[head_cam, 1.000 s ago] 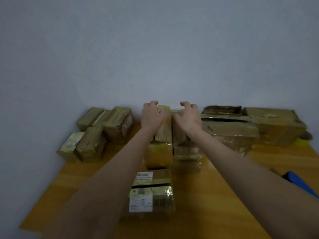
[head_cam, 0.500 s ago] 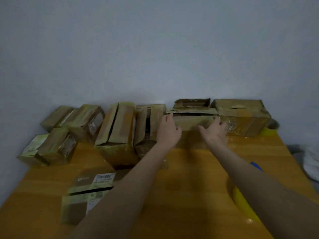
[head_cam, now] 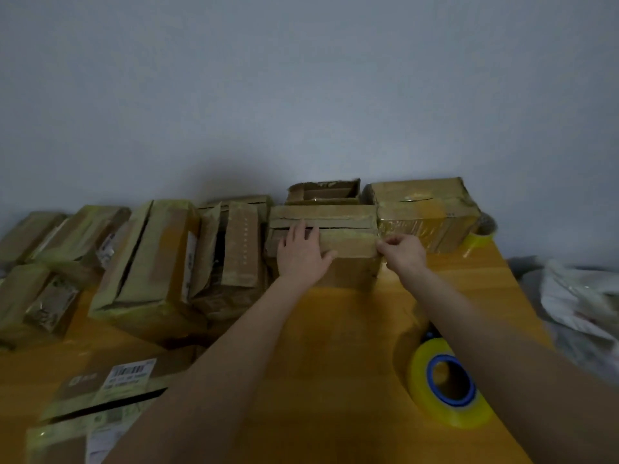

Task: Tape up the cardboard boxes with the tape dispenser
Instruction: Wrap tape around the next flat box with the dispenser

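Moved off middle boxes (head_cam: pixel 234 249) onto unsealed box (head_cam: pixel 348 244) at 12 o'clock, top seam gaping. Pressing left hand (head_cam: pixel 303 254) flat on its front; gripping its right corner with curled right hand (head_cam: pixel 403 254). Leaving tape dispenser (head_cam: pixel 449 383) idle at 5 o'clock; probably pulling box in, no taping yet

dim grey wall (head_cam: pixel 301 78), orange wooden table (head_cam: pixel 335 346)

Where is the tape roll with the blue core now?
In the head view the tape roll lies low on the right of the table, beside the right forearm, nearer the camera than the cardboard box that the right hand pinches.
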Demonstrator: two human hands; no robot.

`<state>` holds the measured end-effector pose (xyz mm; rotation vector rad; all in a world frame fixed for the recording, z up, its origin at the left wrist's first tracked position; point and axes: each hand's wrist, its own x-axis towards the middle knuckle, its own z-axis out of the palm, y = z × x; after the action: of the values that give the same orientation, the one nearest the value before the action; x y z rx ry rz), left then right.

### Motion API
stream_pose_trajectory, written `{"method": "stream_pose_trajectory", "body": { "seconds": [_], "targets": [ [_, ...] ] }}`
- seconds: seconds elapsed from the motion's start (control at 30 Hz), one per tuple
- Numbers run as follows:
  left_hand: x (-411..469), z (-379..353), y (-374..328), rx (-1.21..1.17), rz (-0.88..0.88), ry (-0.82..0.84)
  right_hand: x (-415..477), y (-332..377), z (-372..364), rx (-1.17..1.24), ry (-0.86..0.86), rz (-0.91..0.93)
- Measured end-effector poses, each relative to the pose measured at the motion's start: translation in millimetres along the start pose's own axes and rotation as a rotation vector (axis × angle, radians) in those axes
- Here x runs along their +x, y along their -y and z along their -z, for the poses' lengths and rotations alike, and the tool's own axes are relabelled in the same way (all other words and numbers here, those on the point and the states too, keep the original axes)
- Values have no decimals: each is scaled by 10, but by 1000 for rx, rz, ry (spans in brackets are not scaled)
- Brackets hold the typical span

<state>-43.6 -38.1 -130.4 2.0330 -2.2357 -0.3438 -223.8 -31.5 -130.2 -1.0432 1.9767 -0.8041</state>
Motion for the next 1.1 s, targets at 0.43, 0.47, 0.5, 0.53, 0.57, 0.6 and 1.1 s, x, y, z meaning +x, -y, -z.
{"method": "stream_pose_trajectory", "body": {
  "seconds": [0.43,0.47,0.5,0.53,0.57,0.6,1.1],
  "targets": [
    [-1166,-186,-700,124,134,-140,-465,-663,873,-129,294,118],
    [-1248,-180,-696,123,158,-151,-512,-692,879,-143,324,137],
    [-1329,-170,-692,125,173,-156,-564,-719,889,-157,352,150],
    [-1406,-160,-691,130,180,-159,-606,-750,895,-163,379,155],
    [-1472,-154,-689,133,178,-170,-645,-775,906,-158,405,150],
    [-1532,-141,-686,129,176,-192,-677,-796,919,-150,434,142],
    [-1562,-196,-446,47,163,-301,-697,-1010,1241,-394,262,125]
  ]
}}
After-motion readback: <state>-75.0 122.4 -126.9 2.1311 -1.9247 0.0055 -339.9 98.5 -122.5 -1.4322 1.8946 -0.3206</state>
